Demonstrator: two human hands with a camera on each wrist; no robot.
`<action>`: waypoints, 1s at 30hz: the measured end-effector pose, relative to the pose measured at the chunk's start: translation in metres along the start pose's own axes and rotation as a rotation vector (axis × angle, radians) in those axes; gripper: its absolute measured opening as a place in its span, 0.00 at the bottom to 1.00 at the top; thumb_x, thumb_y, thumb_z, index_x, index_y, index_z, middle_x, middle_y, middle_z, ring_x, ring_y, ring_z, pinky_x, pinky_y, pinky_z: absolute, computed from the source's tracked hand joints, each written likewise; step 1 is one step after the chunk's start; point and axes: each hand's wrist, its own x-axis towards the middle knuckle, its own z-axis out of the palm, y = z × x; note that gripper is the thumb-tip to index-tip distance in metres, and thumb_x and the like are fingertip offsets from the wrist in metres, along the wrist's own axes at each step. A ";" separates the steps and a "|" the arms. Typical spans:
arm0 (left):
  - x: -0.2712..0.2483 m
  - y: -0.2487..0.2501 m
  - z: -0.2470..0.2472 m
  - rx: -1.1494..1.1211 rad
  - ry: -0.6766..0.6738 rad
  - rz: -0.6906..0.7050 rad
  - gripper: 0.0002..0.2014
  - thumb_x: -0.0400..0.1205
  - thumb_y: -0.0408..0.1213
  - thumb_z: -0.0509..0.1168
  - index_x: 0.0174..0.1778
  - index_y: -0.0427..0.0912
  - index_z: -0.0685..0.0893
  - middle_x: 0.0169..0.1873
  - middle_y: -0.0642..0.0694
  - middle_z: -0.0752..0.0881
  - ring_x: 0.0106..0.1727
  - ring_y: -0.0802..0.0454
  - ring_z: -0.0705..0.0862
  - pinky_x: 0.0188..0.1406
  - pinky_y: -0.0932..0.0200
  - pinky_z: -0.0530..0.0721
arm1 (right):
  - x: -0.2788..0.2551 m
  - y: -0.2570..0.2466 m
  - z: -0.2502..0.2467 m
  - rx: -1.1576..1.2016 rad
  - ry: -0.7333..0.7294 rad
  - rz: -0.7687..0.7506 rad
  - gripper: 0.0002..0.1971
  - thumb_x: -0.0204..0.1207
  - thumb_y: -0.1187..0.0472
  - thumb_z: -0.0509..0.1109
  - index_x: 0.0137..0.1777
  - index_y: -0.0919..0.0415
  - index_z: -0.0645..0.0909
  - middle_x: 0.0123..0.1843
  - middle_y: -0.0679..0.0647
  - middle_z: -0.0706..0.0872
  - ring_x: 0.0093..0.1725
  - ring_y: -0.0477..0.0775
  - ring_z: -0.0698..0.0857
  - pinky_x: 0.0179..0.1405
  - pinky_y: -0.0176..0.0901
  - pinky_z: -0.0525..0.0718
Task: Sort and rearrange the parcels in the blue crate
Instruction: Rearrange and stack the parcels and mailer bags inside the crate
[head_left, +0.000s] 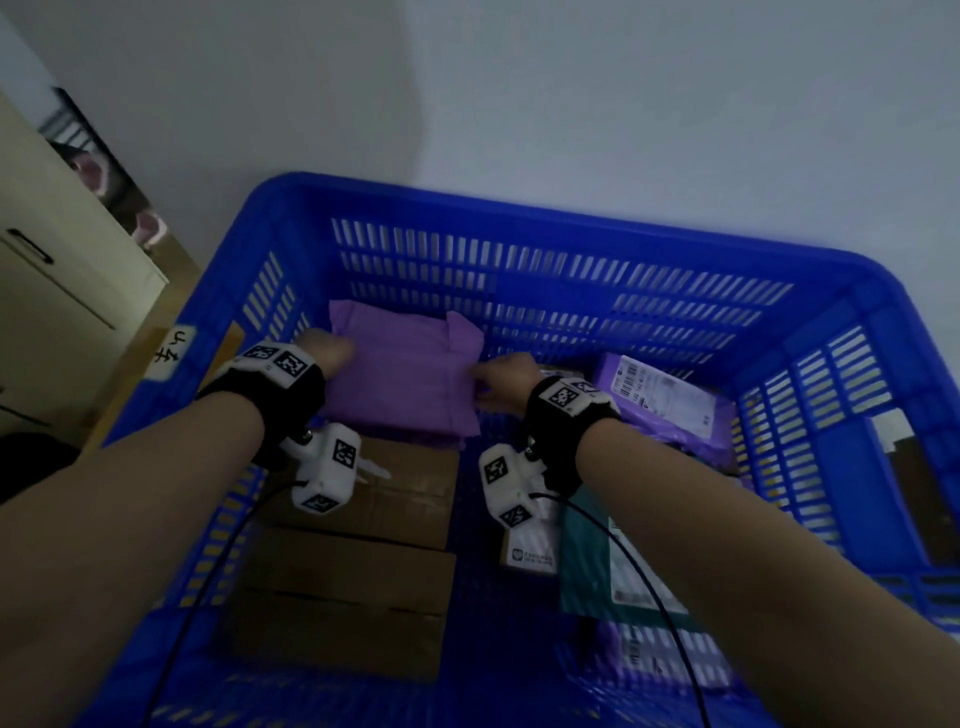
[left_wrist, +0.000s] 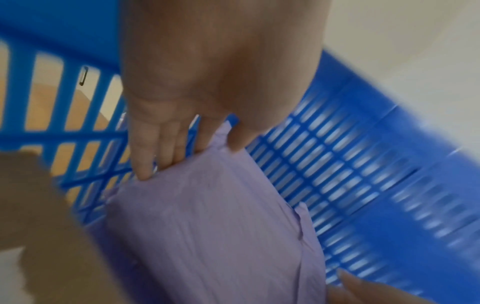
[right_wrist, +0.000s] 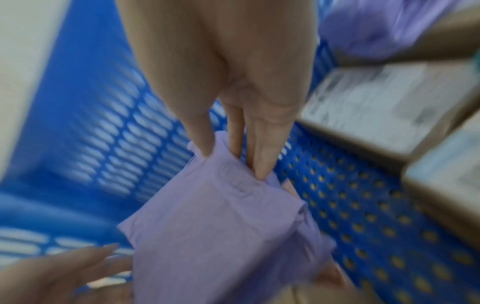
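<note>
Inside the blue crate (head_left: 545, 234), both hands hold a plain purple mailer parcel (head_left: 405, 374) above the floor near the far wall. My left hand (head_left: 324, 353) pinches its left edge, thumb on top and fingers (left_wrist: 155, 148) underneath. My right hand (head_left: 501, 382) pinches the right edge, thumb above and fingers (right_wrist: 262, 152) below the parcel (right_wrist: 221, 226). In the left wrist view the parcel (left_wrist: 207, 226) hangs beside the slatted wall. Brown cardboard boxes (head_left: 353, 561) lie stacked at the near left of the crate. A purple labelled mailer (head_left: 670, 405) lies at the far right.
A dark green mailer (head_left: 602, 566) with a white label and a small labelled box (head_left: 530, 556) lie right of centre. Another purple labelled parcel (head_left: 665, 660) sits at the near right. Bare perforated floor (right_wrist: 363, 216) shows beneath the held parcel. A beige cabinet (head_left: 57, 260) stands left of the crate.
</note>
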 end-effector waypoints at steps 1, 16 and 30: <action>-0.001 -0.002 -0.003 -0.102 -0.014 0.054 0.20 0.86 0.32 0.55 0.68 0.21 0.75 0.67 0.25 0.78 0.69 0.30 0.78 0.61 0.43 0.79 | -0.009 -0.003 -0.007 0.077 -0.004 0.005 0.05 0.78 0.64 0.68 0.49 0.67 0.81 0.41 0.61 0.82 0.41 0.57 0.84 0.42 0.47 0.89; -0.081 0.039 -0.017 -0.952 -0.270 0.183 0.17 0.79 0.50 0.67 0.51 0.38 0.79 0.41 0.41 0.84 0.40 0.46 0.85 0.37 0.56 0.85 | -0.083 0.002 -0.096 0.467 0.071 -0.119 0.23 0.84 0.47 0.55 0.40 0.66 0.76 0.41 0.63 0.81 0.38 0.60 0.82 0.39 0.48 0.82; -0.125 0.037 -0.033 -0.841 -0.347 0.563 0.14 0.76 0.18 0.65 0.56 0.32 0.81 0.51 0.38 0.86 0.51 0.44 0.86 0.48 0.55 0.89 | -0.127 -0.017 -0.116 0.551 0.113 -0.479 0.08 0.76 0.72 0.69 0.55 0.68 0.82 0.44 0.63 0.87 0.35 0.53 0.85 0.35 0.39 0.88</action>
